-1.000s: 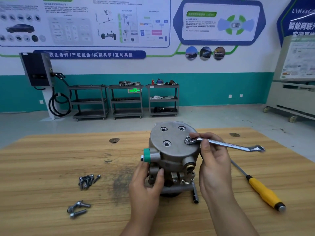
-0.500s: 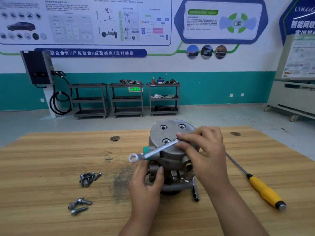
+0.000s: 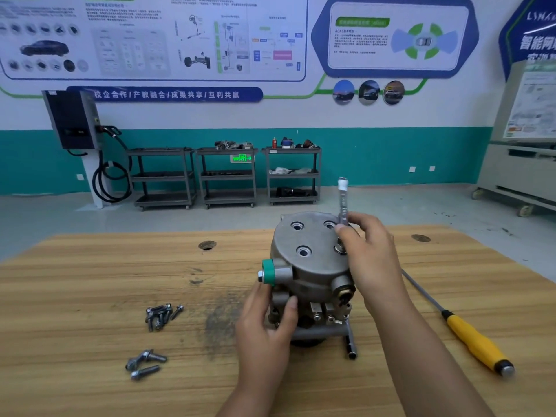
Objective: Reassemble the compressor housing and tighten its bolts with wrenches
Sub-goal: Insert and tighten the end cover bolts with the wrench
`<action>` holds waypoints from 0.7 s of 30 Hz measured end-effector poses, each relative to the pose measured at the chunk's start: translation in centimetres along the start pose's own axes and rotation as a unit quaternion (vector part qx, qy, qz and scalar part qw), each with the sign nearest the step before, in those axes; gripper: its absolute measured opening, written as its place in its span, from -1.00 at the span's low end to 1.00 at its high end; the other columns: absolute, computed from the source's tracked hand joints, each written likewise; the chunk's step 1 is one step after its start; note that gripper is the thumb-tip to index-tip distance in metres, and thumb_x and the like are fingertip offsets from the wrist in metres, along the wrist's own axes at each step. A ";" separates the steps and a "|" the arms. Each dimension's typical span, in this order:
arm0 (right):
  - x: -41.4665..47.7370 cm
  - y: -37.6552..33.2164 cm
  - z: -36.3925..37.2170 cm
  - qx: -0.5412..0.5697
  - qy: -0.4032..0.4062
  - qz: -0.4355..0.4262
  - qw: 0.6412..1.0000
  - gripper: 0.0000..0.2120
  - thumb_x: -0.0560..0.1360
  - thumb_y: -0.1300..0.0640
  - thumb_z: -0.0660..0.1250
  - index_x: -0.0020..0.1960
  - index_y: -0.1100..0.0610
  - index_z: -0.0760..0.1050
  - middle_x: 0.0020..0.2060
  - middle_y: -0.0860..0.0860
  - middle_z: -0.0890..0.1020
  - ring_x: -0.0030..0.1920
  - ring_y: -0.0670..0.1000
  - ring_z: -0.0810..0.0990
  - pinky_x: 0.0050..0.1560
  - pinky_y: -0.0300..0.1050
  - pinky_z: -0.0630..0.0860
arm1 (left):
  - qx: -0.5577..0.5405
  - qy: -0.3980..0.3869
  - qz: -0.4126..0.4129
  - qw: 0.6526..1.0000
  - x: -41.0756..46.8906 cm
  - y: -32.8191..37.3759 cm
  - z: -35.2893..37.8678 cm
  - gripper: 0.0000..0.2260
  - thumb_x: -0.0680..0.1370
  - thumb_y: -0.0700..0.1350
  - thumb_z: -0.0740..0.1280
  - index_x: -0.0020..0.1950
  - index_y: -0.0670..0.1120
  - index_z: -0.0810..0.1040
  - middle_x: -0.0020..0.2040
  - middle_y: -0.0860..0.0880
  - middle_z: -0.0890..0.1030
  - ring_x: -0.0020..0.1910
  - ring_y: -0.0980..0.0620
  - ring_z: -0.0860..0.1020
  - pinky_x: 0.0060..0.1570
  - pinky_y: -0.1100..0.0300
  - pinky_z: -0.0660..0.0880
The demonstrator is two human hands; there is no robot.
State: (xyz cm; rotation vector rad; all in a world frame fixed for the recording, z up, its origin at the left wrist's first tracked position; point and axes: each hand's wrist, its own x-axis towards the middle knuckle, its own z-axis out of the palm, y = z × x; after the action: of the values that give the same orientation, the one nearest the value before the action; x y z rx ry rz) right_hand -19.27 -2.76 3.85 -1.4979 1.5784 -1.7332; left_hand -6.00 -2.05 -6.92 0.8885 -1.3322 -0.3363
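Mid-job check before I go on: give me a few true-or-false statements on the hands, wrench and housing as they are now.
1. The right hand holds the wrench at the housing top. True.
2. The yellow-handled screwdriver lies on the table. True.
3. The left hand rests flat on the table. False: it holds the compressor by its lower body.
4. Every hole in the housing top has a bolt. False: three holes are open.

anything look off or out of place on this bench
Three bolt holes in the round grey metal compressor cover stand empty while silver bolts lie loose on the wooden table at left. A dark smudge marks the tabletop beside it.
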 end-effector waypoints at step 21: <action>-5.0 3.1 -1.2 0.053 0.080 -0.286 0.953 -0.77 0.48 0.11 0.32 0.12 0.07 0.59 0.01 -0.17 0.64 -0.01 -0.06 0.46 0.05 -0.33 0.40 | -0.014 0.001 -0.011 1.000 -0.1 0.1 -0.2 -0.83 0.41 0.11 0.27 -0.01 0.22 0.51 -0.07 0.23 0.60 -0.07 0.30 0.54 -0.12 0.51 0.38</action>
State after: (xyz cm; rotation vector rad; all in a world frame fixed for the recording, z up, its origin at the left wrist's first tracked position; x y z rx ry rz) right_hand -19.57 0.90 -0.86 -1.9323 1.1543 -2.2526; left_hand -5.85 -1.89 -6.93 0.8792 -1.3132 -0.3696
